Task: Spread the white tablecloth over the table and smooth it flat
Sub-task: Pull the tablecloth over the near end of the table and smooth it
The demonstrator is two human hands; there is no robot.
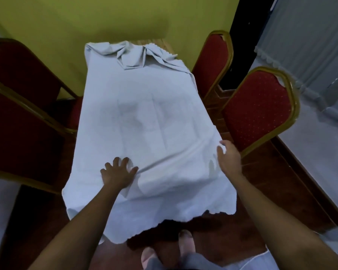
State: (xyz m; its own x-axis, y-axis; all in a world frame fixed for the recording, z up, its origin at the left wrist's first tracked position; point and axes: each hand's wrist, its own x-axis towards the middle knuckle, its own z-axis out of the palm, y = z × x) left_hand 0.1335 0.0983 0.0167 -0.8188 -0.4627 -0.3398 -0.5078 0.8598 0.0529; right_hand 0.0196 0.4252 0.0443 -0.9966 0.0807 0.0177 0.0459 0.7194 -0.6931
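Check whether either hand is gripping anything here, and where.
Neither grips. The left hand presses flat on the tablecloth; the right hand rests open at its near right edge.

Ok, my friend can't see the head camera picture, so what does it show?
A person's left hand presses flat on a white tablecloth covering a table, while the right hand touches its right edge. The cloth's far end is bunched up, leaving bare wood. Red chairs stand on both sides.

Colours I see from the head camera
White cloth (pixel 144 121); red chairs (pixel 258 112) with pale dots and gold frames; yellow-green wall (pixel 105 16); strip of wooden table (pixel 156 42).
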